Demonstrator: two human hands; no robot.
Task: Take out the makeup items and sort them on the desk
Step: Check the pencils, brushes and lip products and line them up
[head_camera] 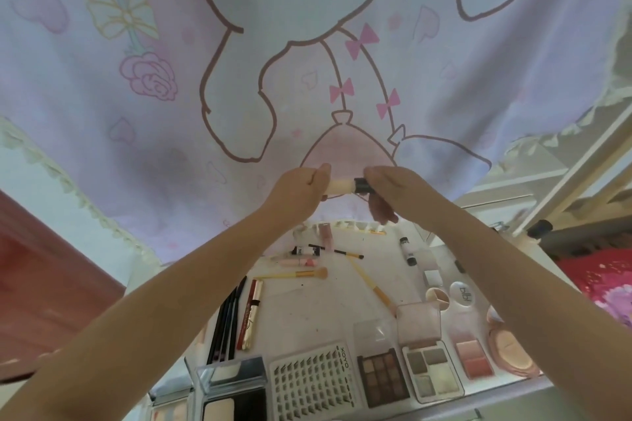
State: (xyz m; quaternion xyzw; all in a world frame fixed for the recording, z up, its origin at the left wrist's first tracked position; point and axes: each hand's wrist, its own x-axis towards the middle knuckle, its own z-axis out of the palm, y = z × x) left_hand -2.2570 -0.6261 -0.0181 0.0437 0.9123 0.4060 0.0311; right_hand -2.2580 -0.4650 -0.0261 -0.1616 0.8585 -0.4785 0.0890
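In the head view, both hands are raised in front of a cartoon-printed curtain. The left hand grips the pale end of a small stick, and the right hand pinches its dark end; fingers hide both tips, so what it is stays unclear. Below the hands on the desk lie brushes, pencils and open palettes, the nearest cut off by the frame's bottom edge.
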